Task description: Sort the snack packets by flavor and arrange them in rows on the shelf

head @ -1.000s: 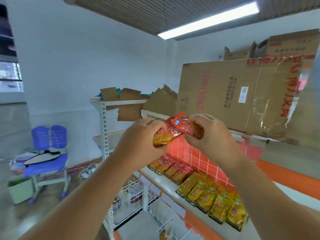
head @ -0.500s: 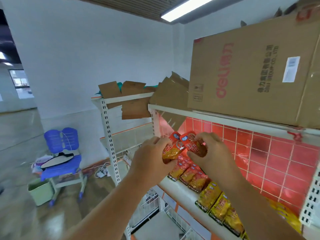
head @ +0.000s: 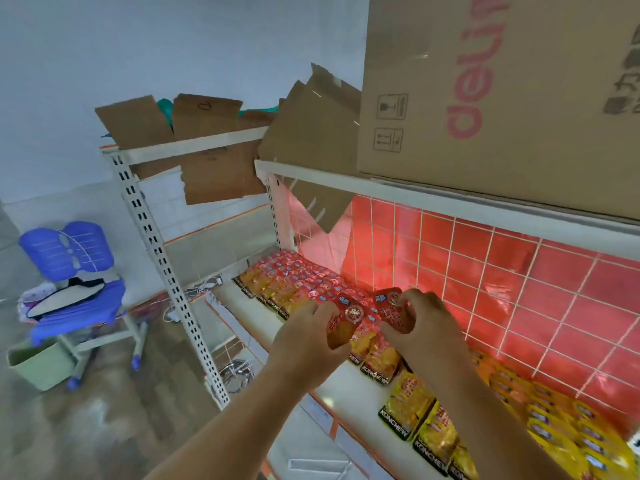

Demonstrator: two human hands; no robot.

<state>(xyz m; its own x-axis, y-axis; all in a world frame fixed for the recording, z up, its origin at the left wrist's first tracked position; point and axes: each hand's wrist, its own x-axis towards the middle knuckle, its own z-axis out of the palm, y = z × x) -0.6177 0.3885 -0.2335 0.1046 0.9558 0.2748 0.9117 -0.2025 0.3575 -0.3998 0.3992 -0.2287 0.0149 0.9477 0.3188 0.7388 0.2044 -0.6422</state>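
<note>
The left hand curls round a red snack packet. The right hand pinches a second red packet at its 3 o'clock. The two packets sit side by side, seemingly touching, just above the white shelf. From the hands, rows of red packets lie on that shelf toward 11 o'clock and yellow packets toward 5 o'clock. A cardboard box sits on the upper shelf at 1 o'clock. A blue chair stands at 9 o'clock.
</note>
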